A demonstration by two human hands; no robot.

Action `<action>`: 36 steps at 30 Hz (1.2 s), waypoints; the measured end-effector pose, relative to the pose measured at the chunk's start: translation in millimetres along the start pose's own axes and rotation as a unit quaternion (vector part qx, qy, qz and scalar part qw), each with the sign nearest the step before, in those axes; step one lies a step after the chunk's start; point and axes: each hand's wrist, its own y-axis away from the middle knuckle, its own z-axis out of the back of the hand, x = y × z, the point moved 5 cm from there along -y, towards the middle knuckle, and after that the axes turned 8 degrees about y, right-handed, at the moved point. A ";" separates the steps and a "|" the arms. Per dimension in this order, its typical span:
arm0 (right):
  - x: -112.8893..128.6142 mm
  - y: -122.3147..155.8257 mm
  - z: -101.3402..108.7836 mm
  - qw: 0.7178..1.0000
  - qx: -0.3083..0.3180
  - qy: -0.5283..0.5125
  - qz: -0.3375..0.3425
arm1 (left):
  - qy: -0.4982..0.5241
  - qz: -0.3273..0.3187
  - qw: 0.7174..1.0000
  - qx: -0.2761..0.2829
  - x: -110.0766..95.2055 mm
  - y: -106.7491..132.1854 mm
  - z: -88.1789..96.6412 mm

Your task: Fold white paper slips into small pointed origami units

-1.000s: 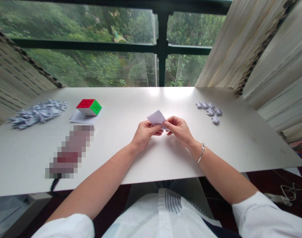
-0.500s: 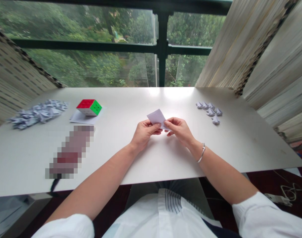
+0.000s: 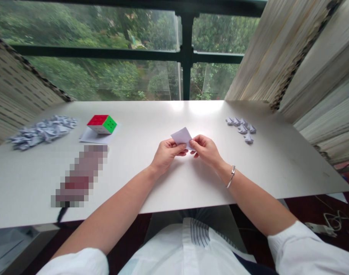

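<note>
A small white piece of paper (image 3: 181, 136) is held up over the middle of the table, one corner pointing away from me. My left hand (image 3: 168, 153) pinches its lower left part, thumb on top and fingers beneath. At the right edge, my right hand (image 3: 205, 148) grips the paper between thumb and forefinger, its other fingers curled below. Both thumbs lie close together along the near side. The part of the sheet under the fingers is hidden, so I cannot tell how it is folded there.
Several folded paper pieces (image 3: 242, 128) lie to the right on the white table (image 3: 128, 168). At the far left is a larger heap of folded paper pieces (image 3: 44, 131). A puzzle cube (image 3: 102, 124) rests on white paper sheets (image 3: 87, 136). Nearer lies a blurred-out object (image 3: 81, 173) with a dark strap.
Both hands keep their grip on the paper, which has shifted and turned very slightly. The rest of the scene stands nearly the same, with a slight camera shift.
</note>
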 end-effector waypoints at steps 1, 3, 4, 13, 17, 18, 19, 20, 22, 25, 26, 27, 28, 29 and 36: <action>-1.3 -0.2 -0.6 1.000 -0.001 0.021 -0.001 | -0.004 0.002 1.000 -0.002 -0.1 -0.1 0.2; -3.0 -0.8 -1.7 0.998 -0.001 0.056 0.002 | -0.016 0.003 1.000 -0.008 -0.8 -0.1 0.8; -3.0 -1.2 -1.8 0.997 -0.004 0.072 0.009 | -0.022 0.003 1.000 -0.011 -1.4 -0.2 1.0; 3.5 -1.2 -2.5 0.997 -0.007 0.049 0.058 | -0.022 -0.009 1.000 -0.013 -2.2 -2.0 2.9; -1.7 -6.2 10.6 0.998 -0.054 -0.030 0.006 | -0.006 -0.031 0.998 -0.053 -3.6 -5.8 12.6; -3.0 -7.1 13.9 0.996 -0.070 -0.049 -0.010 | -0.003 -0.040 0.997 -0.068 -4.6 -6.6 15.5; -3.8 -7.5 15.7 0.995 -0.077 -0.058 -0.025 | -0.001 -0.048 0.996 -0.078 -5.5 -7.3 17.6; -4.4 -7.5 15.6 0.995 -0.075 -0.061 -0.039 | -0.002 -0.055 0.995 -0.085 -6.2 -7.7 18.9; -4.0 -6.3 9.7 0.996 -0.036 -0.054 -0.054 | -0.008 -0.066 0.994 -0.088 -7.3 -7.8 19.0; -2.7 -2.7 -0.3 0.998 0.015 -0.028 -0.053 | -0.020 -0.074 0.994 -0.076 -7.6 -6.4 15.2; -2.9 -1.8 -2.3 0.998 0.024 -0.027 -0.053 | -0.021 -0.075 0.995 -0.069 -7.4 -5.8 13.6; -3.3 -1.2 -3.5 0.998 0.029 -0.030 -0.054 | -0.022 -0.075 0.995 -0.063 -7.1 -5.3 12.0; -3.6 -1.0 -3.8 0.997 0.031 -0.038 -0.055 | -0.023 -0.074 0.995 -0.058 -6.9 -4.9 10.7; -3.7 -1.0 -3.5 0.997 0.030 -0.047 -0.055 | -0.023 -0.074 0.996 -0.054 -6.6 -4.5 9.7; 1.6 -0.8 -1.3 0.997 0.017 -0.073 -0.033 | -0.017 -0.028 0.999 -0.028 -2.6 -2.5 6.9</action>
